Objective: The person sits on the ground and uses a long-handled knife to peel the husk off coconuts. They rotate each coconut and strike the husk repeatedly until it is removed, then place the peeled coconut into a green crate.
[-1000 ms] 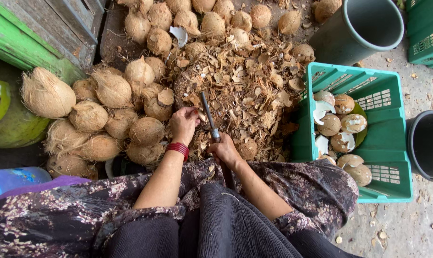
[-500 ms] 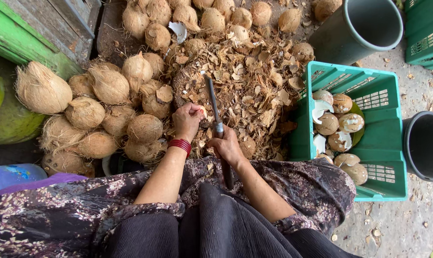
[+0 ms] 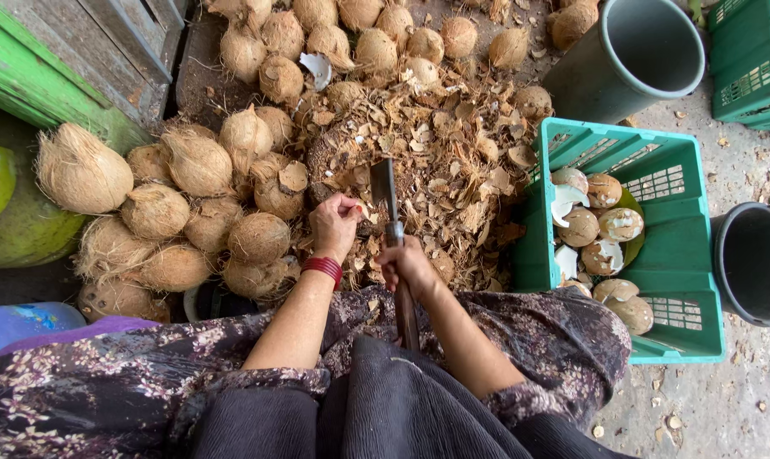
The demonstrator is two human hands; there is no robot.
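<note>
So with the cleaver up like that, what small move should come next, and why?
Probably a short chop down. The right hand grips the cleaver with its blade raised above the pile of husk chips, while the left hand pinches something small just beside the blade; what it holds is too small to tell.

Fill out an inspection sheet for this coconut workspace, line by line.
Surface: ground, gritty, strewn with chips.
Job's things: cleaver, blade pointing away over the husk scraps; small piece pinched beside it, too small to tell.
Clutter: unhusked coconuts heaped left; peeled coconuts in green crate.
Hands: left hand pinches the piece; right hand grips the cleaver handle.
Cables: nothing seen.
Surroundings: grey bucket, dark bucket, green wooden boards.
</note>
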